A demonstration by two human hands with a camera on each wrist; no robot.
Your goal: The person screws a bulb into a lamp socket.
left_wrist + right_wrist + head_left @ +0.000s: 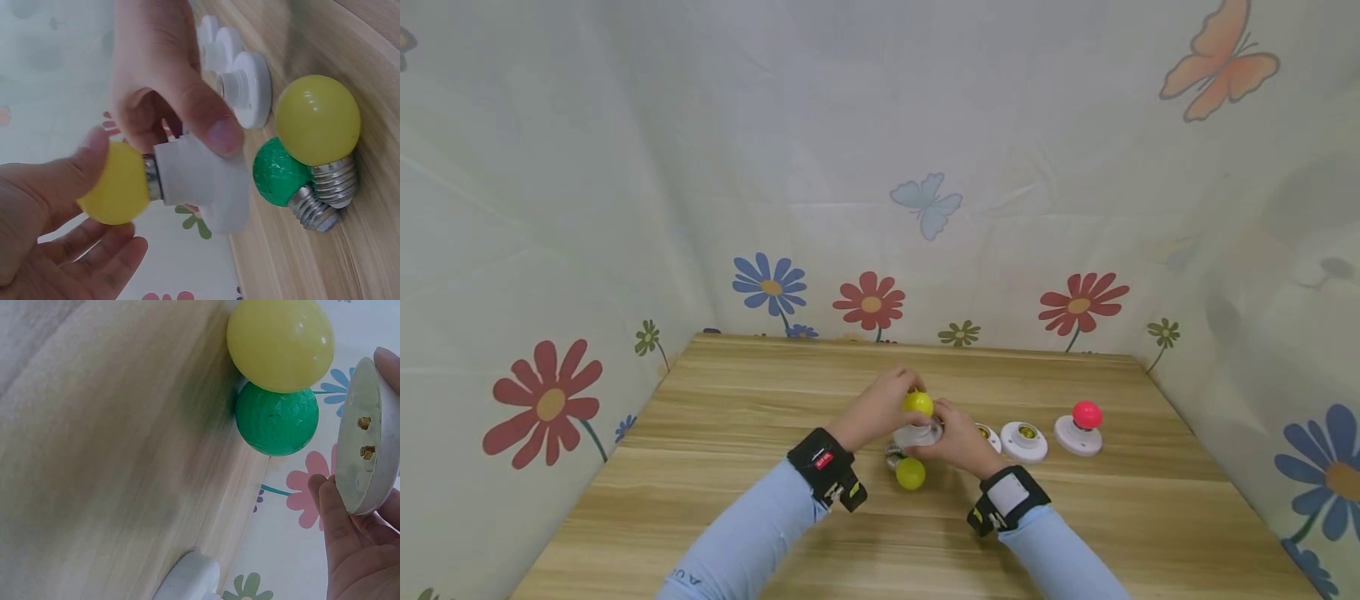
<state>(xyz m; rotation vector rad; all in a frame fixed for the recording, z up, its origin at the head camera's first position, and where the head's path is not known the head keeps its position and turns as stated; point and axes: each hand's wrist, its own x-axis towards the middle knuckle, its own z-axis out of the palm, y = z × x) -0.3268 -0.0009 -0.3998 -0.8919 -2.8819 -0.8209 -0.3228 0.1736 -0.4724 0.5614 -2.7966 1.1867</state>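
My left hand pinches a yellow light bulb between thumb and fingers. The bulb's metal screw end sits in the mouth of a white lamp socket, with a band of metal still showing. Gripping the socket's round base is my right hand; the base is held above the table, and its underside with two brass screws shows in the right wrist view. Close by on the table lie a second yellow bulb and a green bulb, touching or overlapping each other.
Right of my hands, two bare white sockets stand in a row, one partly hidden and one in full view. Beyond them a red bulb sits in another socket. A flowered curtain surrounds the wooden table.
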